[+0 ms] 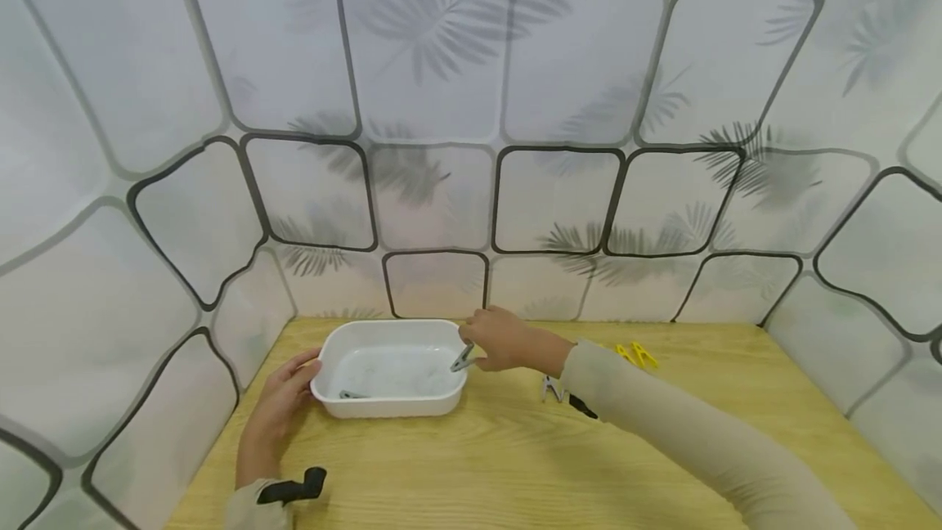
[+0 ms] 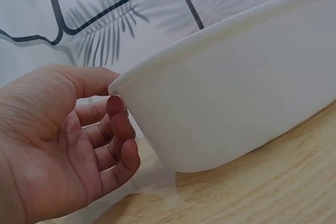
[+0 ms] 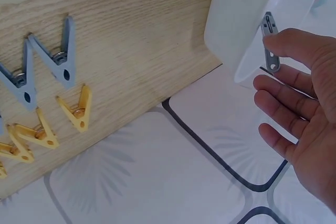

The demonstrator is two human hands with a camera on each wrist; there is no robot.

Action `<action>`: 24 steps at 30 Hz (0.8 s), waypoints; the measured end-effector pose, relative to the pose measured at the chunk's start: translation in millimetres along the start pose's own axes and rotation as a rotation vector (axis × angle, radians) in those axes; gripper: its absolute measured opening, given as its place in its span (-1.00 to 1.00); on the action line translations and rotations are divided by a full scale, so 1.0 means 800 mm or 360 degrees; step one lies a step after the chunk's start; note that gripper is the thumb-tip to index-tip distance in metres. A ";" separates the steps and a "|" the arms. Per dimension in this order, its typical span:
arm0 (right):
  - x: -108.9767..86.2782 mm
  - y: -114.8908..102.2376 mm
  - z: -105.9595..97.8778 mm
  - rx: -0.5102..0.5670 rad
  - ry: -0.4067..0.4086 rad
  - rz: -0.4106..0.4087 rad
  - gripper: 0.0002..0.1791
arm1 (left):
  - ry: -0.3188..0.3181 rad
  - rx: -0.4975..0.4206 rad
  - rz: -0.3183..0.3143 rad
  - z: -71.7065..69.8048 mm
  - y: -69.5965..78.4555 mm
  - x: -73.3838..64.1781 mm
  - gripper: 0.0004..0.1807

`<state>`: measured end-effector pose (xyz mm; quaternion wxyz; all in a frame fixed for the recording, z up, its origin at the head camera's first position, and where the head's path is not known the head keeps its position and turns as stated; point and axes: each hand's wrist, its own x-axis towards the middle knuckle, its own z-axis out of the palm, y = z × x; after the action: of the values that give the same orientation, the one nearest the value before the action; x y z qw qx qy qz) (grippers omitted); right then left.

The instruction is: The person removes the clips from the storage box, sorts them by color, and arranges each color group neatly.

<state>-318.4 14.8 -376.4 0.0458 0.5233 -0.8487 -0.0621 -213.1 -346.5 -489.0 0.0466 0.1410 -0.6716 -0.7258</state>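
Observation:
A white rectangular plastic tub (image 1: 390,408) stands on the wooden table. My left hand (image 1: 283,399) grips its left end; in the left wrist view the thumb meets the rim while the other fingers curl below it. At the opposite end, my right hand (image 1: 508,340) pinches a grey clothespin (image 3: 271,61) between thumb and index finger, just inside the right rim. Its other fingers are loosely bent. Another grey clothespin (image 1: 352,394) lies on the tub floor near the front left.
Several grey clothespins (image 3: 65,51) lie on the table right of the tub, partly hidden by the right forearm in the head view. Beyond them is a row of yellow clothespins (image 3: 79,108). A patterned wall covering (image 1: 434,203) borders the table's back edge.

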 end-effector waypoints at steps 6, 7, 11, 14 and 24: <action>-0.012 0.012 0.011 -0.0027 0.0087 0.0006 -0.71 | -0.0007 -0.0074 -0.0004 0.000 0.001 -0.004 -0.69; -0.016 0.014 0.014 -0.0038 0.0115 0.0007 -0.70 | -0.0006 -0.0069 -0.0008 0.000 0.001 -0.005 -0.68; -0.037 0.023 0.020 -0.0051 0.0264 0.0003 -0.66 | -0.0002 -0.0026 -0.0004 -0.001 0.000 -0.005 -0.67; -0.058 0.030 0.022 -0.0055 0.0370 -0.0005 -0.65 | -0.0014 -0.0021 0.0005 -0.001 0.000 -0.004 -0.60; -0.133 0.058 0.038 0.0069 0.0572 0.0140 -0.68 | 0.0008 0.0096 -0.0022 0.004 0.001 -0.002 -0.35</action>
<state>-316.1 132.4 -400.7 0.1879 0.4892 -0.8500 0.0528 -212.4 -343.4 -487.6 0.0391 0.1488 -0.6920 -0.7053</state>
